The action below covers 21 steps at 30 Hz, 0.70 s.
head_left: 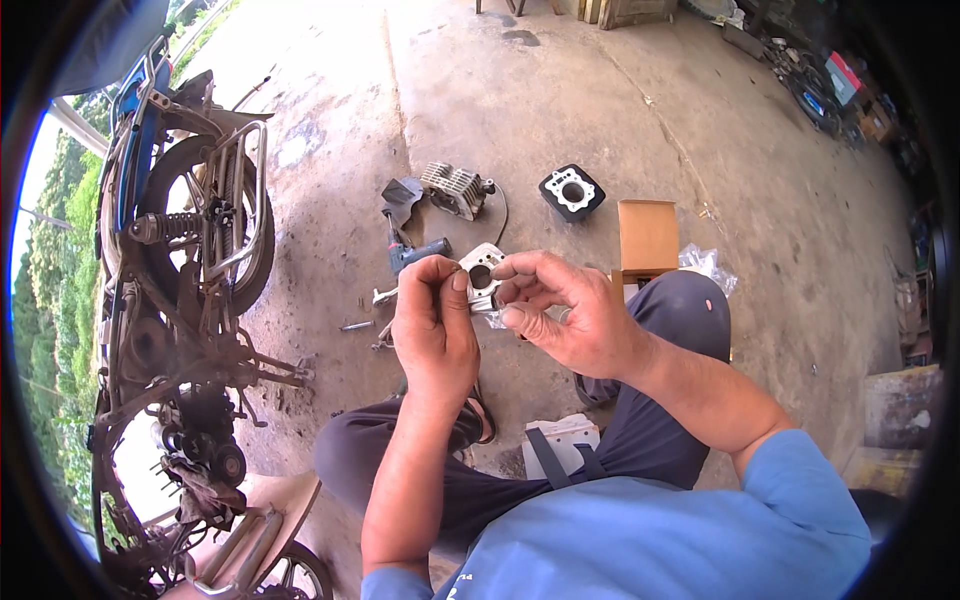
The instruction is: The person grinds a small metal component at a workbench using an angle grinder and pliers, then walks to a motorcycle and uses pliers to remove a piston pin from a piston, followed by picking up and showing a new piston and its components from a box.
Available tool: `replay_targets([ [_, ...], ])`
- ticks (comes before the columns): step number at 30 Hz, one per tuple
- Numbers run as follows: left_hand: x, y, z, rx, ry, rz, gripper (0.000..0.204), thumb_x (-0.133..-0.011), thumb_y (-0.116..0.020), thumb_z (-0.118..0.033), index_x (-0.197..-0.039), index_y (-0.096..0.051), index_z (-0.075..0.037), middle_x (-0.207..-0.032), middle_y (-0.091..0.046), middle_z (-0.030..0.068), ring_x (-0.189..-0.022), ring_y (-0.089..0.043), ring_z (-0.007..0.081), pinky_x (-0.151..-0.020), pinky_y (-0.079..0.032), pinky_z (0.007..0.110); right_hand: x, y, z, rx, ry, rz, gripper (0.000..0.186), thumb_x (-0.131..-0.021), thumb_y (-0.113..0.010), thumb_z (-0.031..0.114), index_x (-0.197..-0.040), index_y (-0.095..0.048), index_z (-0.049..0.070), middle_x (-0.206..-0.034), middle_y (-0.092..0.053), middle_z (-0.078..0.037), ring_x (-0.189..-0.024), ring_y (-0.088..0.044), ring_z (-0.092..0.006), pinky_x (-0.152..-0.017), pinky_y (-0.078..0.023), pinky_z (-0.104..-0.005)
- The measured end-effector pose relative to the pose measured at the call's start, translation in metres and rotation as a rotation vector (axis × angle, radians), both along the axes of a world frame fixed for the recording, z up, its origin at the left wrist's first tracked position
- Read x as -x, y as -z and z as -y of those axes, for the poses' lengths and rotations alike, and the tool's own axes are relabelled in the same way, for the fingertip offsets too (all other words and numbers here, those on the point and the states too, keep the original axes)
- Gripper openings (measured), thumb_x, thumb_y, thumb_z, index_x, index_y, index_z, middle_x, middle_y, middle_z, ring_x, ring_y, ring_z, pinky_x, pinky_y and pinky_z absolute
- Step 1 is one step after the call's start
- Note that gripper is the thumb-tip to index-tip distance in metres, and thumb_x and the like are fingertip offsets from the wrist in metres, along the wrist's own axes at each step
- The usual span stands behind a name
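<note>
My left hand (437, 325) is raised in front of me, thumb and index finger pressed together in a pinch. Whatever sits between those fingertips is too small to make out. Facing it is my right hand (578, 318), its fingers curved and the thumb apart from the index finger, with nothing visible in the grasp. Between and beyond both hands shows a silver cast-metal engine part (486, 256) with a round hole; the fingers hide some of it, and I cannot tell whether the right fingertips touch it.
Beyond my hands on the concrete floor lie a finned cylinder head (455, 190), a black cylinder block (572, 193) and a power drill (418, 252). An open cardboard box (648, 238) stands by my right knee, beside clear plastic wrap (708, 265). A partly dismantled motorcycle (190, 230) is at left.
</note>
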State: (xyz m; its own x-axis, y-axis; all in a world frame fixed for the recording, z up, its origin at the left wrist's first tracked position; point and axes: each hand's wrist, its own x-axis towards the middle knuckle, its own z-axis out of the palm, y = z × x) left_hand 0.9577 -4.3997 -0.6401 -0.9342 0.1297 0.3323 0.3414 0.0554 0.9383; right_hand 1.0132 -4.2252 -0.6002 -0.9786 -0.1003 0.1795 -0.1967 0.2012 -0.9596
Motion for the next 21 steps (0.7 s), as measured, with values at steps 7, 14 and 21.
replay_targets([
  [7,-0.012,-0.007,-0.007,-0.095,0.092,0.257,0.014,-0.109,-0.054,-0.019,-0.113,-0.055,-0.005,-0.091,-0.057,0.001,-0.074,-0.052,0.0102,-0.065,-0.045,0.025,0.005,0.019,-0.002,0.586,-0.087,0.257,0.029,-0.1,-0.064,0.0,-0.129,-0.059,-0.002,-0.108,-0.071,-0.007,-0.098,-0.07,-0.0136,-0.086,-0.059,-0.0297],
  [14,-0.009,-0.003,-0.019,-0.229,0.168,0.469,0.032,-0.112,-0.044,-0.042,-0.113,-0.059,-0.014,-0.079,-0.054,-0.0061,-0.055,-0.04,0.0018,-0.047,-0.032,0.019,0.002,0.019,0.002,-0.067,0.083,-0.237,0.026,-0.095,-0.07,0.002,-0.12,-0.068,0.002,-0.105,-0.076,-0.012,-0.09,-0.075,-0.02,-0.08,-0.06,-0.0303],
  [21,-0.008,-0.011,-0.026,-0.505,0.309,0.604,0.021,-0.109,-0.054,-0.029,-0.113,-0.059,-0.008,-0.077,-0.055,0.0002,-0.059,-0.052,0.0095,-0.049,-0.036,0.021,-0.001,0.017,-0.017,-0.135,0.333,-0.237,0.024,-0.093,-0.076,0.014,-0.112,-0.072,0.001,-0.089,-0.075,-0.017,-0.079,-0.075,-0.023,-0.068,-0.057,-0.032],
])
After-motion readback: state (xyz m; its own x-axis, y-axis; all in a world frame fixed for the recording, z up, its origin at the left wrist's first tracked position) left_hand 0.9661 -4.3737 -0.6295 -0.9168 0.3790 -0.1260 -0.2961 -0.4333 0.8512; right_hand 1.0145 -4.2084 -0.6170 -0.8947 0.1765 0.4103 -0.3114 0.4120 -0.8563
